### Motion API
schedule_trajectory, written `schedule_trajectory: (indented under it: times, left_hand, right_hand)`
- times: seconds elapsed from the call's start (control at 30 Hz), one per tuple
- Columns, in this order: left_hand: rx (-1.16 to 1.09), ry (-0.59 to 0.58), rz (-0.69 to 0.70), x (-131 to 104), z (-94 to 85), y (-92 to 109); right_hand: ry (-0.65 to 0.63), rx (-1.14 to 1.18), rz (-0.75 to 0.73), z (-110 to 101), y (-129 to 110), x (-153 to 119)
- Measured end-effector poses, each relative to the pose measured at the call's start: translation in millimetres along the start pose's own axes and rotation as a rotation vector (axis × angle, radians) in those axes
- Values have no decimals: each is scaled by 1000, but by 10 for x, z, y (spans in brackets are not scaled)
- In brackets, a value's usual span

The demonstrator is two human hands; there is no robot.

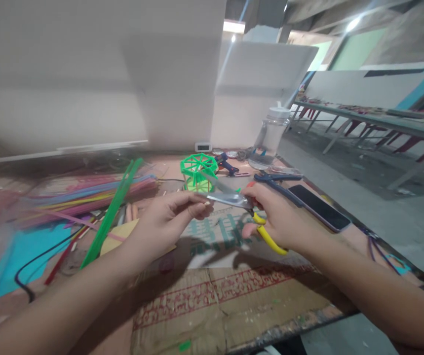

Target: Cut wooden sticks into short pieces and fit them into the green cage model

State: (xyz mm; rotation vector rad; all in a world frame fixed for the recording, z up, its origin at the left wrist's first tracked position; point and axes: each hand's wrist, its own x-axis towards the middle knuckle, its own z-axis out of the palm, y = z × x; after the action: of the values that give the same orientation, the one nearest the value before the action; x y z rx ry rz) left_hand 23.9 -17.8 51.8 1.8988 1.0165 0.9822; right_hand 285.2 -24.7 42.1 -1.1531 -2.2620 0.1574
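Yellow-handled scissors (234,199) are being held by the right hand (278,212), its fingers being curled through and around the handles. The blades are being kept apart and are being aimed at the left hand (160,219). A small pale piece (207,203) is being pinched between left thumb and index finger; its full shape is being hidden by the fingers. Whether a blade is being touched by the left fingertips cannot be told.

Scissors are being held above a white sheet (197,259), on which teal strips or marks (230,229) are being shown; which of the two cannot be told. A green wheel-topped frame (199,165) is being seen just beyond the blades, upright on the table (115,330). A glue gun (227,165) is being partly covered by the frame. Nearest the person, red-patterned cardboard (212,296) is being seen under the sheet.

To the left, a bundle of green strips (111,217) is being laid aslant near the left forearm. To the right, a phone (321,207) is being rested flat, near the right forearm; a clear bottle (271,135) is being stood farther back.
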Motion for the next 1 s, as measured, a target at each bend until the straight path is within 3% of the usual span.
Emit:
schedule_trajectory:
  times: [0.27, 0.67, 1.0]
  left_hand:
    - [123, 24, 62, -19, -4, -15]
    - [228, 5, 166, -4, -32, -12]
    - [205, -34, 131, 1, -8, 28]
  right_hand:
    - [-43, -123, -40, 98, 26, -39]
    - [-81, -40, -68, 98, 5, -32]
    - [-44, -129, -127, 88, 4, -45]
